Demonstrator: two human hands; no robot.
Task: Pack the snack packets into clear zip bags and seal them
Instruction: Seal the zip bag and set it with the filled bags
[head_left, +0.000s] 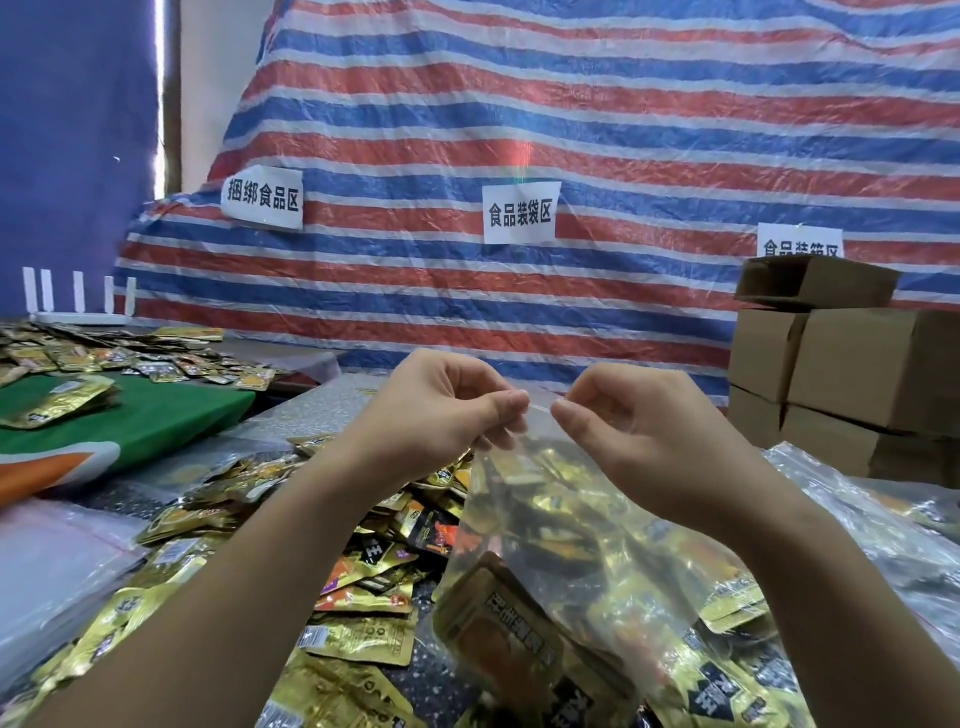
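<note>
Between the two pinches runs the mouth of the filled zip bag (561, 525), snack packets (498, 639) hanging below. Left hand (447, 410) and right hand (623, 415) nip its top edge — sealing, I'd judge; next, fingers slide along the strip.

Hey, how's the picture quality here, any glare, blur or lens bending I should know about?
Head view: even, soft light with no hard shadows; sheen on the clear zip bag veils the snack packets inside; wide-angle bending curves the striped tarp and cardboard boxes; both hands, left hand and right hand, look sharp.
</note>
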